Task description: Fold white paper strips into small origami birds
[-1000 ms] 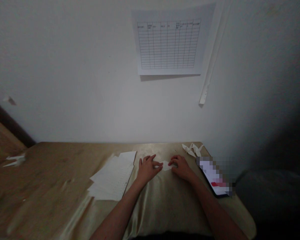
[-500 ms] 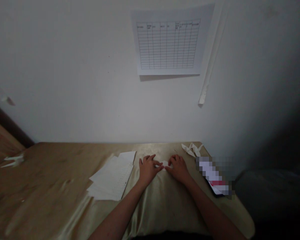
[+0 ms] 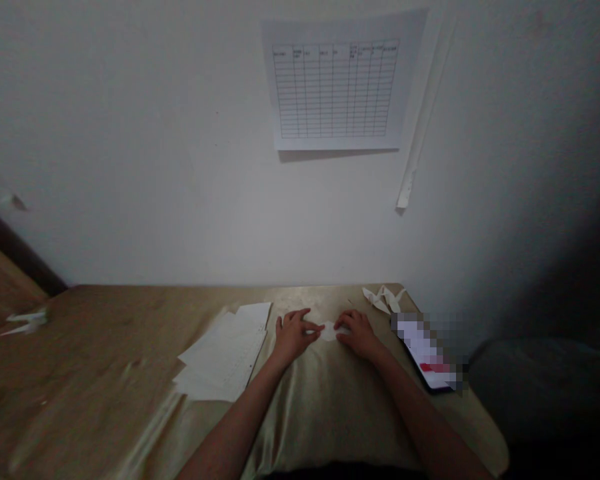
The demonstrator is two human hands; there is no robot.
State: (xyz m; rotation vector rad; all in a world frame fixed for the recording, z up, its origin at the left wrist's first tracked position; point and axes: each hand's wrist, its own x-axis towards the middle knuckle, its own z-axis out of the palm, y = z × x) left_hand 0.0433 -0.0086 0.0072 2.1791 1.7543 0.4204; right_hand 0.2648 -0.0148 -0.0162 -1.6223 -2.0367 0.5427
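A small white piece of folded paper (image 3: 329,331) lies on the cloth-covered table between my two hands. My left hand (image 3: 295,335) is at its left edge, index finger stretched out to the paper and the other fingers spread; the thumb sits slightly apart below. On the other side, my right hand (image 3: 357,335) has its fingers curled, with the thumb and index finger at the paper's right edge. The fingertips partly hide that edge.
Left of my hands lies a stack of white paper sheets (image 3: 225,357). A phone (image 3: 433,370), partly pixelated, rests near the table's right edge, with crumpled paper strips (image 3: 384,297) behind it. A printed table sheet (image 3: 337,87) hangs on the wall.
My fingertips have drawn apart from the middle of the small paper, so more of it shows. My left hand has shifted slightly left and its thumb has come away from the paper's centre.
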